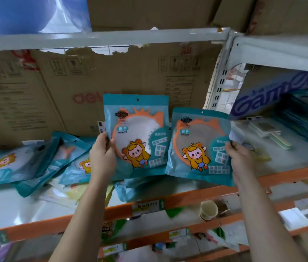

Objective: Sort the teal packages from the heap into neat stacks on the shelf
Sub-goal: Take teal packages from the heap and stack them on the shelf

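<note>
Up at shelf height, the left hand (103,154) grips one teal mirror package (137,133) by its lower left edge, thumb on the printed front and fingers curled behind, holding it upright. The right hand (241,157) pinches a second teal mirror package (199,146) at its right edge, tilted slightly clockwise and lower than the first. The two packs sit side by side, their inner edges just meeting or overlapping a little; I cannot tell which. Each shows an orange-rimmed mirror and a cartoon child in a yellow hood.

Below and to the left, a loose heap of teal packages (36,163) lies slumped on the pale shelf (17,207), some overlapping, some hanging toward the orange front rail (196,195). More teal packs (130,188) lie directly under the held ones. Behind stands a torn cardboard box (55,95) with red lettering. To the right, past a perforated white upright (218,78), is a blue printed carton (274,89) above flat packaged goods. A paper cup (208,209) sits on the shelf below.
</note>
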`<act>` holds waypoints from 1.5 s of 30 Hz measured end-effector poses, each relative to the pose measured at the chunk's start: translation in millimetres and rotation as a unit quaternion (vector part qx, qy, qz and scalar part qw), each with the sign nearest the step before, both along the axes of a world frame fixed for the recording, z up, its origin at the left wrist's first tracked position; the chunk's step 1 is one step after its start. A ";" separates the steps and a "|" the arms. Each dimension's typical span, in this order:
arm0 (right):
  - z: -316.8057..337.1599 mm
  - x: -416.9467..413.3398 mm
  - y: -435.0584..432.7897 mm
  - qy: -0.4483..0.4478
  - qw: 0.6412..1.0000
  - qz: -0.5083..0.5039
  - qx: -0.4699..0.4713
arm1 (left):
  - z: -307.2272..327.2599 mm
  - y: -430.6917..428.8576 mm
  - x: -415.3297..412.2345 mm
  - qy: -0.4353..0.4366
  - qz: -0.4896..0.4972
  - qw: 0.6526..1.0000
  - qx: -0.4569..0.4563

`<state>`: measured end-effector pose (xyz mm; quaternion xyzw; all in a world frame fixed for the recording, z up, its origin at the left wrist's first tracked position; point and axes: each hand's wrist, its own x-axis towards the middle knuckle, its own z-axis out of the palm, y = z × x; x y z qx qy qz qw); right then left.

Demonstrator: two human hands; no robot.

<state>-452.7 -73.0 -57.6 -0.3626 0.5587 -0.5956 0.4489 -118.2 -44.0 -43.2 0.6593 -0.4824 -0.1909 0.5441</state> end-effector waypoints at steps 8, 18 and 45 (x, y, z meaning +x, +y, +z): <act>-8.5 -99.9 14.6 0.009 0.999 -0.038 0.012 | -9.2 -14.8 -102.5 -0.019 -0.033 0.999 0.026; -12.3 -283.4 30.1 0.023 0.994 -0.102 0.023 | -29.8 -29.1 -289.5 0.011 -0.054 0.998 0.036; -6.1 -562.6 -72.3 -0.047 0.978 -0.202 -0.012 | 3.5 -208.6 -569.3 0.036 -0.114 0.993 0.021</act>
